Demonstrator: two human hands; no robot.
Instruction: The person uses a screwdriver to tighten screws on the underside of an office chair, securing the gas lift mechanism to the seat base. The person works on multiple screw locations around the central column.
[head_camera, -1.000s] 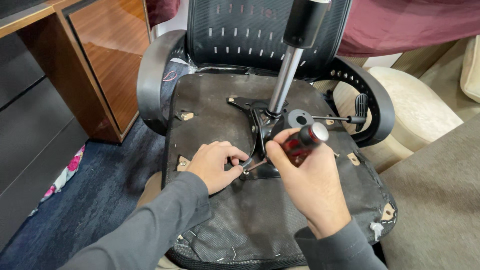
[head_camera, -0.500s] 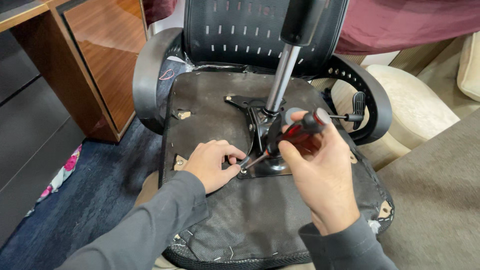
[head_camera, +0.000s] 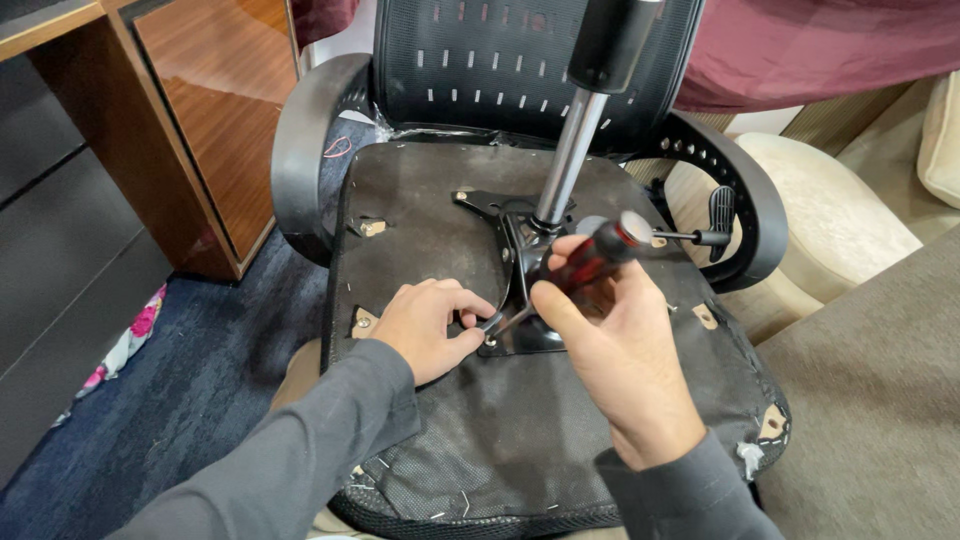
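An office chair lies upside down, its black seat underside (head_camera: 430, 240) facing me. A black metal mounting plate (head_camera: 520, 250) sits at its middle, with a silver gas cylinder (head_camera: 570, 160) rising from it. My right hand (head_camera: 610, 340) grips a screwdriver with a red and black handle (head_camera: 590, 260); its shaft slants down left to the plate's near left corner. My left hand (head_camera: 430, 325) rests on the seat there, its fingertips pinched around the screwdriver tip at the plate corner. What is under the tip is hidden.
Black armrests curve at the left (head_camera: 300, 150) and right (head_camera: 740, 200). The mesh backrest (head_camera: 500, 60) stands behind. A wooden desk (head_camera: 200, 110) is at left over a dark blue carpet (head_camera: 200, 360). A lever (head_camera: 700, 238) sticks out right. Beige cushions (head_camera: 840, 220) lie right.
My right hand has tilted the screwdriver handle and shifted it slightly. My left hand stays at the plate corner.
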